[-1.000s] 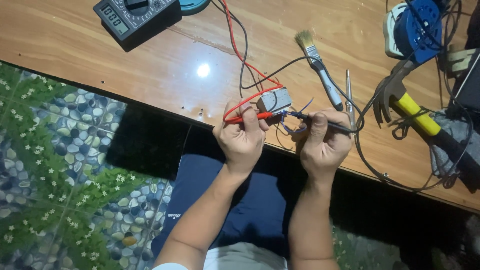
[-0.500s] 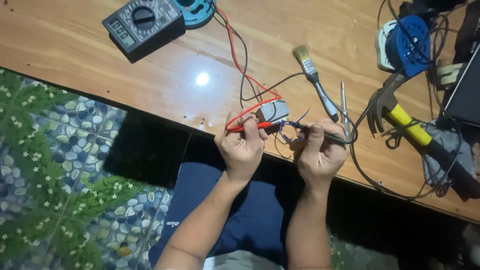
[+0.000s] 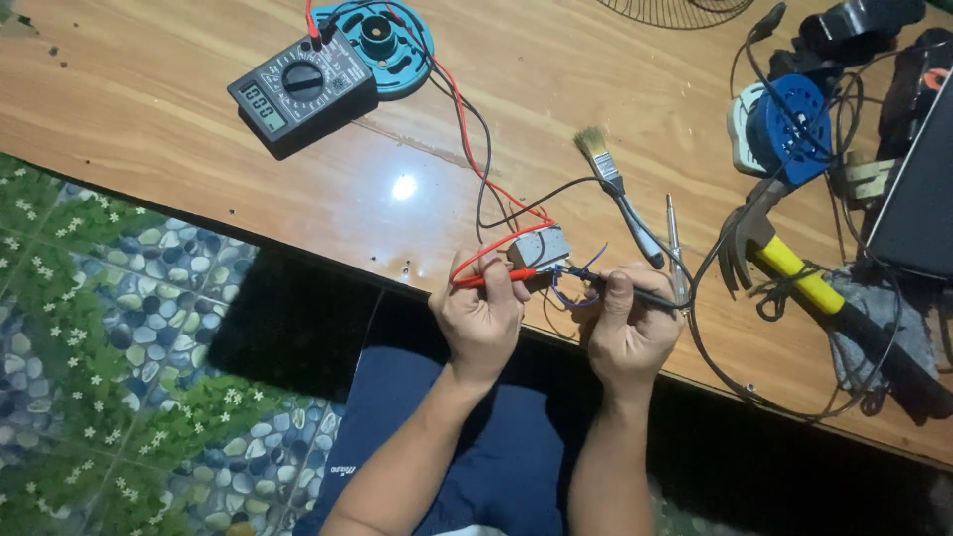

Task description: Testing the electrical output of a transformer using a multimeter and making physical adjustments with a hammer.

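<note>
My left hand [image 3: 483,316] pinches a red test probe [image 3: 483,281] at the table's near edge. My right hand [image 3: 623,328] grips a black test probe [image 3: 635,295]. Both probe tips point at a small grey component [image 3: 542,248] with blue wires lying between my hands. Red and black leads [image 3: 469,134] run from the probes back to a dark multimeter [image 3: 300,91] at the far left of the wooden table [image 3: 179,169].
A paintbrush [image 3: 617,194] and a thin screwdriver [image 3: 675,248] lie just beyond my right hand. A yellow-handled claw hammer [image 3: 784,263], a grey rag [image 3: 879,328], tangled black cables, a blue round part [image 3: 789,129] and a teal disc [image 3: 382,40] crowd the right and back. Patterned floor lies below left.
The camera view has shifted, so the table contents sit lower in frame and the multimeter shows fully. Both hands stay at the component with the probes, barely moved.
</note>
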